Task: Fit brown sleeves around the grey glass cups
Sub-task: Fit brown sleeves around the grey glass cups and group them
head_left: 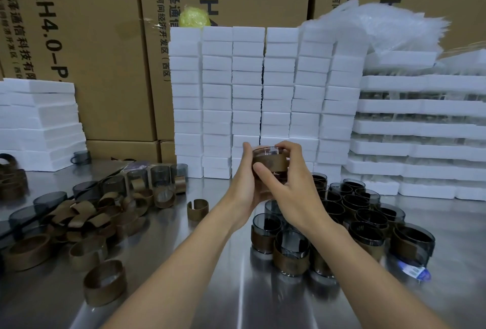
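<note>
Both hands hold one grey glass cup [268, 151] up over the middle of the metal table [210, 289]. A brown sleeve [271, 162] is wrapped round the cup's middle. My left hand [243, 184] grips the cup from the left and below. My right hand [285, 186] grips it from the right, fingers curled over the rim and thumb pressing on the sleeve. Several sleeved cups [342, 213] stand clustered at the right. Loose brown sleeves [86, 218] and bare grey cups [160, 176] lie at the left.
A single open sleeve [197, 209] stands alone near the table's middle. Stacks of white foam blocks [263, 102] rise behind the hands, more foam trays [420, 128] at the right and left. Cardboard boxes [105, 39] form the back wall.
</note>
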Motion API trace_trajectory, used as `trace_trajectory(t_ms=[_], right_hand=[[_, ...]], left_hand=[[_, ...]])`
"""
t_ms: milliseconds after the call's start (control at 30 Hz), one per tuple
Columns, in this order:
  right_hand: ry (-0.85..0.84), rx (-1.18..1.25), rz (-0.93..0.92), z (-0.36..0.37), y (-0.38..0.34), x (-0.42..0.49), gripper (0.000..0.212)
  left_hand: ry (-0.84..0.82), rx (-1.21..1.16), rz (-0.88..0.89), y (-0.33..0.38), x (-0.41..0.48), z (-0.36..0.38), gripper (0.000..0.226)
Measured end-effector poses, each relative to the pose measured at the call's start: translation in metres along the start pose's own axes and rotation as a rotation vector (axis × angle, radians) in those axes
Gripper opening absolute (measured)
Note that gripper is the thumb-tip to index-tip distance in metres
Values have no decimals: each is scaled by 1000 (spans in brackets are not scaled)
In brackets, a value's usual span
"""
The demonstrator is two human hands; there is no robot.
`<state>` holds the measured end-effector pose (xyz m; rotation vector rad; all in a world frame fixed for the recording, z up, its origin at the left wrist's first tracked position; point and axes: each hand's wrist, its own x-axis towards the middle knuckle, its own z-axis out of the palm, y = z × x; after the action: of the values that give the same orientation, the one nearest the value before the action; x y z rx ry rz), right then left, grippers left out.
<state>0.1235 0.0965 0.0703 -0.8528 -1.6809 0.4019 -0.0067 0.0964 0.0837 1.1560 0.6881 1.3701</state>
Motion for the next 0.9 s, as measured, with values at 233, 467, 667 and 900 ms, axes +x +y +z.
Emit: trace_trajectory(t_ms=[233, 467, 667, 900], right_hand=[[46, 75, -63, 7, -4, -1, 34], [34, 65, -34, 3, 4, -7, 30], [82, -254, -10, -58, 7, -12, 38], [214, -511, 159, -139, 37, -52, 36]], left_hand=[[88, 242, 348, -5, 1, 12, 59], [51, 466, 301, -7, 0, 9, 58], [160, 869, 290, 10, 10, -42, 34], [609, 1349, 17, -50, -8, -115, 51]])
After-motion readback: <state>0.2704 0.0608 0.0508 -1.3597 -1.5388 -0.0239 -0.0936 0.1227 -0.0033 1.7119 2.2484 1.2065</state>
